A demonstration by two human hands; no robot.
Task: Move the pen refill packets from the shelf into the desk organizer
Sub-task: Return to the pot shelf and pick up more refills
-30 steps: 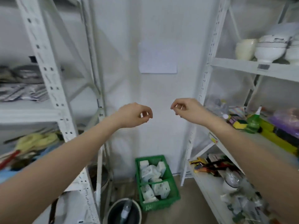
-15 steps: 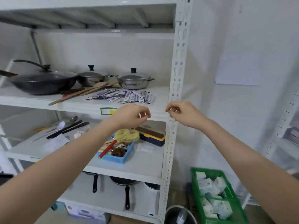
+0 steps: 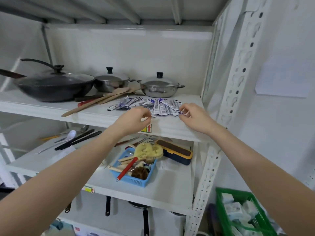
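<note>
Several pen refill packets (image 3: 150,105), clear with blue print, lie fanned out on the white upper shelf (image 3: 105,116) in front of the pots. My left hand (image 3: 134,120) hovers at the shelf's front edge just below the pile, fingers curled together and holding nothing. My right hand (image 3: 194,116) is at the pile's right end, thumb and forefinger pinched on the corner of the rightmost packet, which still lies on the shelf. No desk organizer is in view.
A black wok (image 3: 52,86), two lidded steel pots (image 3: 160,87) and wooden spatulas (image 3: 102,99) share the upper shelf. Below are a blue basket of brushes (image 3: 134,178), a yellow-rimmed case (image 3: 175,152) and utensils. A green crate (image 3: 242,213) sits on the floor at right.
The view has swung left from the wall to the shelf and moved closer. Both hands have risen to the upper shelf, and the right fingers now touch the packet pile.
</note>
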